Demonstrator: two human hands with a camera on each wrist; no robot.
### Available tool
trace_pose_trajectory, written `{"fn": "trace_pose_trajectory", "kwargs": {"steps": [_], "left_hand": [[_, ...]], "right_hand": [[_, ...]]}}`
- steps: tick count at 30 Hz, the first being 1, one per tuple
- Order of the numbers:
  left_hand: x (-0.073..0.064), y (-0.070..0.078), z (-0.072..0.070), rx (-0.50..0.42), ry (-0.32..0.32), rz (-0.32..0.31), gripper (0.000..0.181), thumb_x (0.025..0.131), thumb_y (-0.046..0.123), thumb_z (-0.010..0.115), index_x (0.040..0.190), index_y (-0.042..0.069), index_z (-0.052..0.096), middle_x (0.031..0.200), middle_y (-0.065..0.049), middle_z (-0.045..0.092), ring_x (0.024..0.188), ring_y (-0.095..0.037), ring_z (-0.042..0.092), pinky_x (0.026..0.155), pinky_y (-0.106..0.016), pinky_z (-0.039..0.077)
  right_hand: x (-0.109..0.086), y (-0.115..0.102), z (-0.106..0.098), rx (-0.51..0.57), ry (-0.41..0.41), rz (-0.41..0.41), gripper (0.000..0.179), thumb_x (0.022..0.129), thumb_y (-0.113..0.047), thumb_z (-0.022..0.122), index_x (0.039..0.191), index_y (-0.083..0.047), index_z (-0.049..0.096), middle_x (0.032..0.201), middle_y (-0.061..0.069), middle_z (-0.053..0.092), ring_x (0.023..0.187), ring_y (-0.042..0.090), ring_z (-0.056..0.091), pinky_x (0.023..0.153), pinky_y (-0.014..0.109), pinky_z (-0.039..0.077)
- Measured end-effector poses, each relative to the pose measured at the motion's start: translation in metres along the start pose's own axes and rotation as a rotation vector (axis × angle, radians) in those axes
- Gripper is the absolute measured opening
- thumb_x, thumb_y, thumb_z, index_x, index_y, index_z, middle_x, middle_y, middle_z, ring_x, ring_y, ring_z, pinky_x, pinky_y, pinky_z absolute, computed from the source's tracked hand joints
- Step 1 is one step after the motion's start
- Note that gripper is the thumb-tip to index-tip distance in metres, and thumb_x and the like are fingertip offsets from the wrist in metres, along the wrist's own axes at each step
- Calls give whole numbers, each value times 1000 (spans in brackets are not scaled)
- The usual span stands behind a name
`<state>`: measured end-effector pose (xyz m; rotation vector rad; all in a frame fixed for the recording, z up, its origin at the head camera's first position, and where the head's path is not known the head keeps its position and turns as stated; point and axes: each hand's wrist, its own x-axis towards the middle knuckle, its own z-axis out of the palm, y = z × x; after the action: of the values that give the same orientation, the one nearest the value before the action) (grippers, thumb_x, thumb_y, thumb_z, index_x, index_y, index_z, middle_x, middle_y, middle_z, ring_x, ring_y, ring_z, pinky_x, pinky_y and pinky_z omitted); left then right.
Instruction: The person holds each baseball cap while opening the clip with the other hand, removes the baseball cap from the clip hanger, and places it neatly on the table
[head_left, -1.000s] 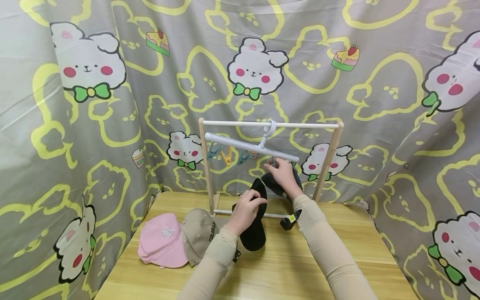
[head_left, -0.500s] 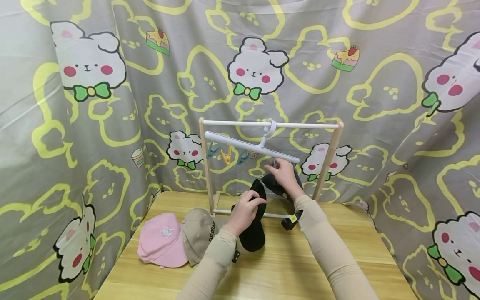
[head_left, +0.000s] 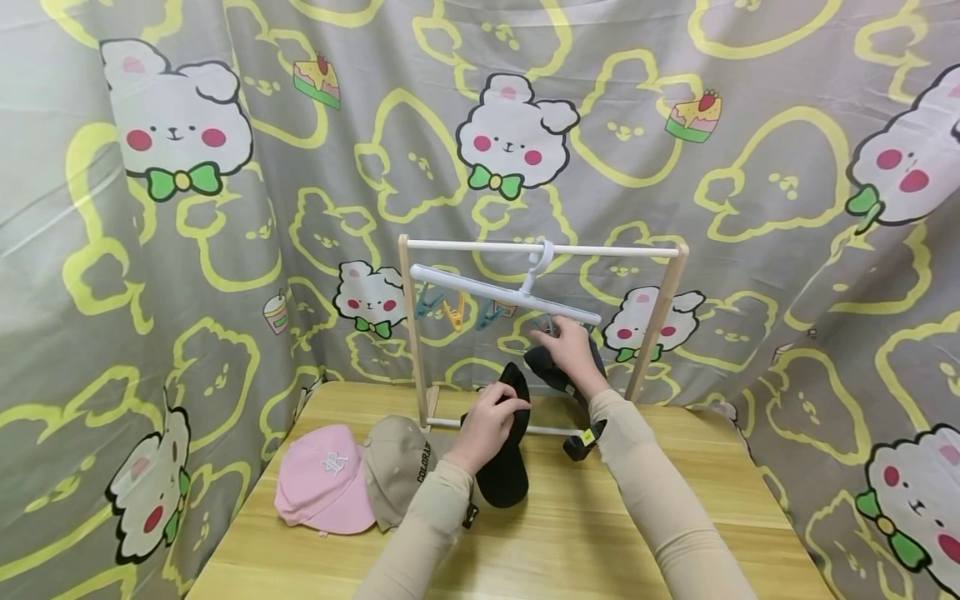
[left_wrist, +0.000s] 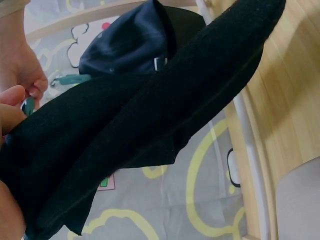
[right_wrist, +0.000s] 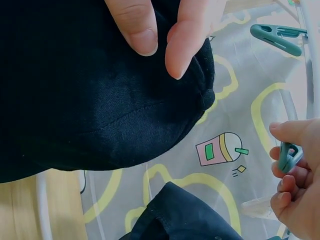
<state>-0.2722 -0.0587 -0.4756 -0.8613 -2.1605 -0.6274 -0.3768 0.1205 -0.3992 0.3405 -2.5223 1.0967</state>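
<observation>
My left hand (head_left: 487, 425) pinches a black baseball cap (head_left: 504, 475), which hangs with its brim down above the tabletop. In the left wrist view the black cap (left_wrist: 150, 100) fills the middle. My right hand (head_left: 567, 354) is raised under the white hanger (head_left: 502, 293) and pinches a teal clip (right_wrist: 286, 159) between thumb and fingers. Behind that hand hangs a dark navy cap (left_wrist: 127, 45), partly hidden in the head view. More clips dangle along the hanger's left part: a yellow clip (head_left: 453, 313) between two teal ones.
The hanger hooks over the top bar of a wooden rack (head_left: 656, 333) standing on the wooden table (head_left: 585, 533). At the left lie a pink cap (head_left: 322, 483) and a beige cap (head_left: 393, 467), side by side. A patterned curtain (head_left: 637, 192) surrounds the table.
My left hand and the black cap have shifted slightly left and down, away from the navy cap. The right hand stays at the clip almost unmoved.
</observation>
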Motion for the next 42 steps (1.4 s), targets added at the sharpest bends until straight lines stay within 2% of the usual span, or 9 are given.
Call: {"fn": "trace_pose_trajectory", "kwargs": {"steps": [4, 10, 16, 28, 36, 42], "left_hand": [[-1, 0, -1, -14, 3, -10, 29, 85, -9, 63, 99, 14, 75, 100, -1, 59, 92, -16, 57, 85, -27, 53], [-4, -1, 1, -40, 47, -15, 30, 85, -10, 62, 97, 14, 74, 98, -2, 58, 91, -17, 56, 83, -28, 53], [-8, -2, 2, -67, 72, -58, 32, 84, -13, 60, 97, 13, 75, 97, -2, 59, 90, -16, 56, 80, -27, 52], [-19, -4, 6, -79, 139, -122, 31, 84, -13, 58, 92, 12, 75, 95, -4, 59, 89, -18, 55, 79, -29, 52], [-26, -7, 10, -83, 207, -118, 31, 82, -15, 57, 88, 10, 74, 93, -5, 58, 87, -19, 56, 78, -29, 52], [-33, -7, 13, -86, 220, -170, 31, 81, -16, 59, 88, 10, 74, 95, -5, 58, 89, -19, 56, 78, -29, 53]], "right_hand": [[-1, -1, 0, 10, 9, -7, 23, 88, -26, 71, 84, -5, 63, 67, 8, 57, 61, 23, 48, 60, 31, 38], [-3, -3, -2, 12, 10, -9, 26, 88, -29, 71, 82, -5, 61, 69, 8, 55, 62, 23, 48, 60, 31, 37], [-3, -2, -1, 11, 20, 0, 26, 88, -29, 71, 81, -5, 60, 73, 9, 56, 67, 26, 50, 63, 32, 38], [-3, -2, -1, 4, 29, -6, 26, 87, -25, 72, 79, -5, 58, 68, 7, 52, 64, 25, 47, 62, 32, 36], [-3, -1, 0, -8, 18, -5, 27, 88, -26, 71, 79, -6, 57, 68, 6, 51, 64, 24, 46, 63, 31, 35], [-2, -1, 0, 4, 24, -12, 27, 88, -25, 72, 77, -6, 55, 67, 6, 49, 63, 24, 46, 62, 32, 35]]}}
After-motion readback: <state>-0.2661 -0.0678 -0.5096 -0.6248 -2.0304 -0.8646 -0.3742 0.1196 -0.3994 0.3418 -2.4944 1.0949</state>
